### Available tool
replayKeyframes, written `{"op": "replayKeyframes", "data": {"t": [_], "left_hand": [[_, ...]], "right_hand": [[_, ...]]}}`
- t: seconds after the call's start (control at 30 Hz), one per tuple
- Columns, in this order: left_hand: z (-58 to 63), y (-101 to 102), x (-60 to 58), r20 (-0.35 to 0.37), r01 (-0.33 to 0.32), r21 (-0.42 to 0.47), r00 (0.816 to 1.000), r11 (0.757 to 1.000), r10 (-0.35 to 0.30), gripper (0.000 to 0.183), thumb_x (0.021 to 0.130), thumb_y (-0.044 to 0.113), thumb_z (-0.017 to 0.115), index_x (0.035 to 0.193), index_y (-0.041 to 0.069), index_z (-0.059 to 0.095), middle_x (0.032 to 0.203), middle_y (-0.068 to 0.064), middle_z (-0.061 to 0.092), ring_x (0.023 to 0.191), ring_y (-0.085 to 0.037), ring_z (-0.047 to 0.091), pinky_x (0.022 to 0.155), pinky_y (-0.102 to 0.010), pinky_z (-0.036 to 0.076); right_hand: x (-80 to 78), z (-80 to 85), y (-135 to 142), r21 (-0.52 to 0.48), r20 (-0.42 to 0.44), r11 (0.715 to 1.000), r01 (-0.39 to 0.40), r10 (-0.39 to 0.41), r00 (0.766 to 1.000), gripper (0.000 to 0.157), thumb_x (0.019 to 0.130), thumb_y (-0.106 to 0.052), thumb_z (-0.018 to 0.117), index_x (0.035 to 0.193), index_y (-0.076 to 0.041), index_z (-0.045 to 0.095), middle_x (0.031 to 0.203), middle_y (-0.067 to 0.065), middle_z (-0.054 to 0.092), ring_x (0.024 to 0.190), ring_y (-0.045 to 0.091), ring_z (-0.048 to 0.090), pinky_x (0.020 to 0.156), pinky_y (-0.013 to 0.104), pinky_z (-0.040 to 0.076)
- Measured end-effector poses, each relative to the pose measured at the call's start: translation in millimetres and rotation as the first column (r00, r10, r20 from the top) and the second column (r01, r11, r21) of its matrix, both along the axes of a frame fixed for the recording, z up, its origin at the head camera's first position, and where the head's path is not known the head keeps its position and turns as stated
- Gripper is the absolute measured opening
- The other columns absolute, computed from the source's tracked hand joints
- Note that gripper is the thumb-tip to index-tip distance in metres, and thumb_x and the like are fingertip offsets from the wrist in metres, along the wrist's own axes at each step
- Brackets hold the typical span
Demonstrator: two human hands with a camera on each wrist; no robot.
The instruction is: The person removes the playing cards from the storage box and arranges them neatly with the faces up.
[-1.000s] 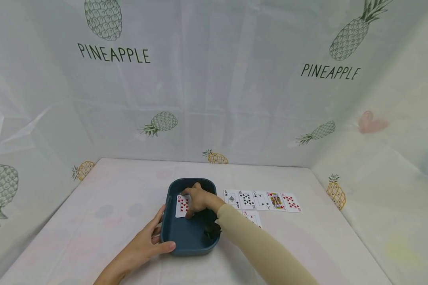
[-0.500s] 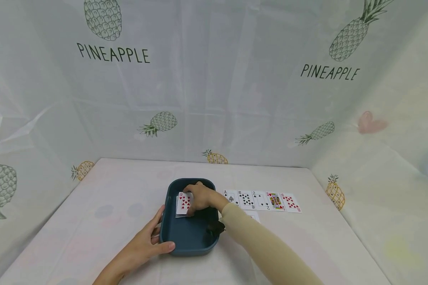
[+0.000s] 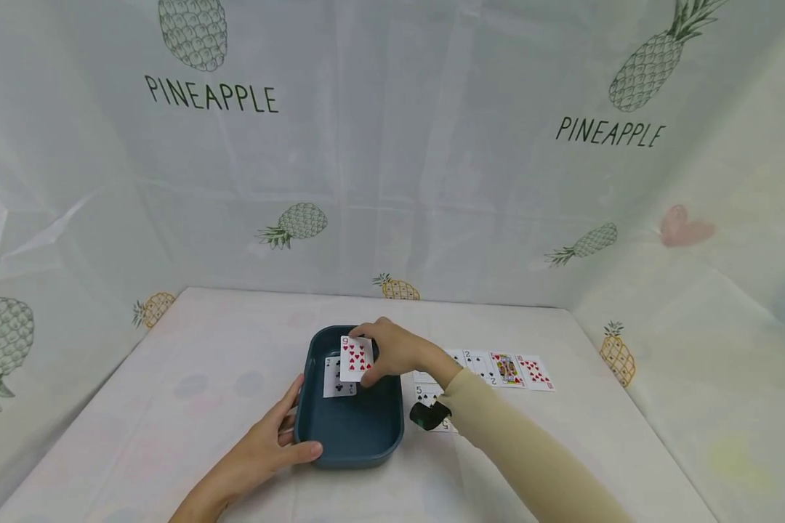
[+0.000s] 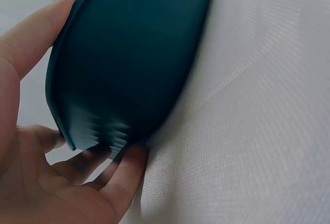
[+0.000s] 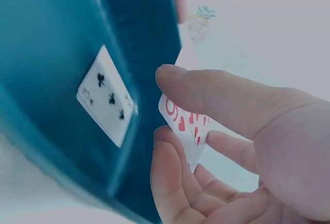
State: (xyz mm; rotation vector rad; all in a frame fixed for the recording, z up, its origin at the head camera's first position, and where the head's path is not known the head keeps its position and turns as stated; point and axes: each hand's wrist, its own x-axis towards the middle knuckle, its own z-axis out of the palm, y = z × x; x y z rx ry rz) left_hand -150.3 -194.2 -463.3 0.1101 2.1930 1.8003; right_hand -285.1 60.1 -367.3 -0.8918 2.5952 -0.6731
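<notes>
My right hand (image 3: 399,352) pinches a nine of hearts card (image 3: 355,359) between thumb and fingers, raised above the dark blue tray (image 3: 348,443). In the right wrist view the thumb (image 5: 211,87) lies across this card, covering part of its face. A clubs playing card (image 3: 331,383) lies face up on the tray's floor, partly behind the held one. My left hand (image 3: 262,444) grips the tray's near left side, the thumb at the near corner and the fingers along the outer wall. The left wrist view shows several fingertips (image 4: 133,157) against that wall.
Right of the tray, a row of face-up cards runs to a king (image 3: 506,369) and a red card (image 3: 534,373). Below it lies a five card (image 3: 427,394), partly covered by my right arm. A white pineapple-print sheet (image 3: 379,145) hangs behind the table.
My right hand has lifted the nine of hearts off the tray floor and moved it up and right, uncovering the clubs card. The left hand keeps its hold on the tray.
</notes>
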Motion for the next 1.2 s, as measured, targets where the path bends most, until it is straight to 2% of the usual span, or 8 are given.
{"op": "replayKeyframes", "data": {"t": [0.23,0.47,0.7,1.0,1.2], "left_hand": [[-0.8,1.6,0.6,0.004,-0.012,0.001,1.000,1.000,0.012,0.113,0.091,0.028,0.087,0.173,0.030,0.009,0.175,-0.022,0.017,0.144,-0.038,0.052,0.107,-0.043,0.056],[-1.5,2.7,0.4,-0.010,-0.001,0.000,1.000,1.000,0.001,0.113,0.091,0.029,0.086,0.173,0.030,0.008,0.175,-0.023,0.017,0.145,-0.039,0.051,0.108,-0.043,0.055],[-1.1,4.1,0.1,0.002,0.012,0.010,1.000,1.000,-0.012,0.113,0.092,0.028,0.086,0.173,0.030,0.007,0.175,-0.023,0.015,0.145,-0.040,0.051,0.107,-0.044,0.055],[0.2,-0.5,1.7,0.000,0.018,0.011,1.000,1.000,-0.018,0.114,0.092,0.027,0.085,0.173,0.029,0.005,0.175,-0.023,0.012,0.145,-0.042,0.050,0.107,-0.044,0.055],[-1.9,-1.9,-0.7,-0.003,0.044,0.048,0.999,0.998,-0.043,0.112,0.095,0.025,0.082,0.173,0.030,0.003,0.176,-0.023,0.011,0.147,-0.042,0.049,0.107,-0.040,0.055]], "right_hand": [[5.2,12.9,34.7,-0.077,0.067,0.997,0.010,-0.005,0.998,0.086,0.082,-0.015,0.094,0.157,-0.019,0.052,0.147,0.016,0.046,0.087,0.017,0.070,0.082,0.034,0.060],[7.2,14.3,77.7,-0.093,0.062,0.992,0.089,-0.084,0.995,0.087,0.080,-0.016,0.095,0.156,-0.029,0.053,0.154,0.009,0.045,0.086,0.017,0.071,0.074,0.033,0.061],[18.1,-0.7,127.1,-0.109,0.068,0.987,0.122,-0.115,0.991,0.088,0.081,-0.017,0.095,0.157,-0.023,0.051,0.151,0.013,0.045,0.083,0.018,0.068,0.073,0.034,0.059],[32.7,-28.4,189.7,-0.093,0.056,0.987,0.134,-0.130,0.990,0.085,0.081,-0.016,0.094,0.156,-0.019,0.053,0.143,0.014,0.047,0.082,0.016,0.065,0.070,0.027,0.057],[40.7,-40.5,226.8,-0.059,0.037,0.993,0.107,-0.105,0.994,0.083,0.082,-0.012,0.092,0.155,-0.013,0.053,0.154,0.026,0.039,0.086,0.018,0.066,0.075,0.025,0.056]]}}
